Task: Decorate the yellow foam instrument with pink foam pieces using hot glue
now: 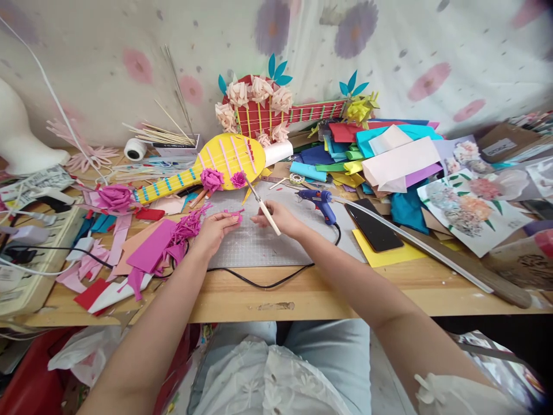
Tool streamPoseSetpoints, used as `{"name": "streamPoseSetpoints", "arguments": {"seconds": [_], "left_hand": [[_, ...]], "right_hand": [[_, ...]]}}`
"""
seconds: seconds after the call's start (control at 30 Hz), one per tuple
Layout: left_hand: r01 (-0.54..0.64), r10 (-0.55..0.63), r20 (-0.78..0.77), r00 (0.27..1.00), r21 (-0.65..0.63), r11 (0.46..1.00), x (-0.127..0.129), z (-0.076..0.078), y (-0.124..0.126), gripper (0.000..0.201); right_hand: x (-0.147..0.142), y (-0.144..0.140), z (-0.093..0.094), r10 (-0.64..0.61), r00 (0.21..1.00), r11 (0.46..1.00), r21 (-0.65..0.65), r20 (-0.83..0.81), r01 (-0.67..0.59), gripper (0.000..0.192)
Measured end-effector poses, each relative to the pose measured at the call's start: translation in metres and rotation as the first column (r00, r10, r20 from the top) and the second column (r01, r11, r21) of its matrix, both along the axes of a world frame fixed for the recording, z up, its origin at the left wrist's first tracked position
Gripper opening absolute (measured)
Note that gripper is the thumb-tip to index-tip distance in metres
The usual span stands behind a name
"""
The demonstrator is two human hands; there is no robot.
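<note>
My left hand [215,229] pinches a small pink foam piece [235,214] over the grey cutting mat [259,245]. My right hand [280,219] grips a cream-handled craft knife [262,206], its blade pointing up-left toward the yellow foam guitar [224,158] with pink roses. The two hands are close together above the mat. A heap of cut pink foam strips [185,230] lies just left of my left hand.
A blue glue gun [317,200] lies right of my right hand, its black cord crossing the table edge. A black phone [374,226] on yellow paper, a long blade [432,251], stacked coloured foam sheets [389,153], a red guitar [276,112] and skewers [164,135] surround the mat.
</note>
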State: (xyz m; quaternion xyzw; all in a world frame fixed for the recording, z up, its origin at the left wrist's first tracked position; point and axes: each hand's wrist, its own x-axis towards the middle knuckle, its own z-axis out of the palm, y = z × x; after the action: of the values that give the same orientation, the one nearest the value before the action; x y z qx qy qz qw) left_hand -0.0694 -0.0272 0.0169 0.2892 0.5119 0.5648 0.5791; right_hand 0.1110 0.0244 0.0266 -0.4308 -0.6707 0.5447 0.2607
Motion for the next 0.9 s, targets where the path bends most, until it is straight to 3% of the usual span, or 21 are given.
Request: {"name": "streamPoseSetpoints", "arguments": {"seconds": [0.1,0.33,0.5,0.6,0.67,0.73,0.83,0.9], "left_hand": [[-0.009,0.009,0.022,1.000,0.009,1.000,0.013,-0.003,0.000,0.023],[-0.042,0.044,-0.038,0.998,0.038,0.998,0.033,-0.006,0.001,0.025],[-0.046,0.050,-0.073,0.996,0.054,0.997,0.039,-0.013,0.005,0.025],[-0.025,0.051,-0.279,0.959,0.097,0.995,0.038,-0.019,0.007,0.021],[0.059,0.056,-0.554,0.831,0.188,0.980,0.038,-0.023,0.007,0.020],[0.238,0.045,-0.780,0.625,0.245,0.940,0.040,-0.027,0.008,0.026],[0.469,-0.020,-0.927,0.375,0.171,0.866,0.045,-0.035,0.011,0.045],[0.511,-0.040,-0.964,0.263,0.104,0.853,0.046,-0.039,0.012,0.057]], "right_hand": [[-0.012,-0.004,-0.008,-0.055,0.973,0.995,-0.088,-0.225,0.036,0.051],[-0.012,-0.005,-0.021,-0.157,0.944,0.981,-0.153,-0.291,0.116,0.051],[-0.003,0.002,-0.026,-0.172,0.959,0.984,-0.083,-0.227,0.157,0.048],[0.005,0.009,-0.029,-0.239,0.967,0.970,0.023,-0.093,0.242,0.042],[0.011,0.012,-0.030,-0.300,0.954,0.952,0.056,-0.018,0.300,0.039],[0.015,0.015,-0.030,-0.334,0.942,0.942,0.038,0.006,0.334,0.038],[0.017,0.016,-0.028,-0.352,0.935,0.936,-0.036,-0.042,0.351,0.038],[0.018,0.015,-0.026,-0.352,0.931,0.935,-0.089,-0.097,0.344,0.039]]}}
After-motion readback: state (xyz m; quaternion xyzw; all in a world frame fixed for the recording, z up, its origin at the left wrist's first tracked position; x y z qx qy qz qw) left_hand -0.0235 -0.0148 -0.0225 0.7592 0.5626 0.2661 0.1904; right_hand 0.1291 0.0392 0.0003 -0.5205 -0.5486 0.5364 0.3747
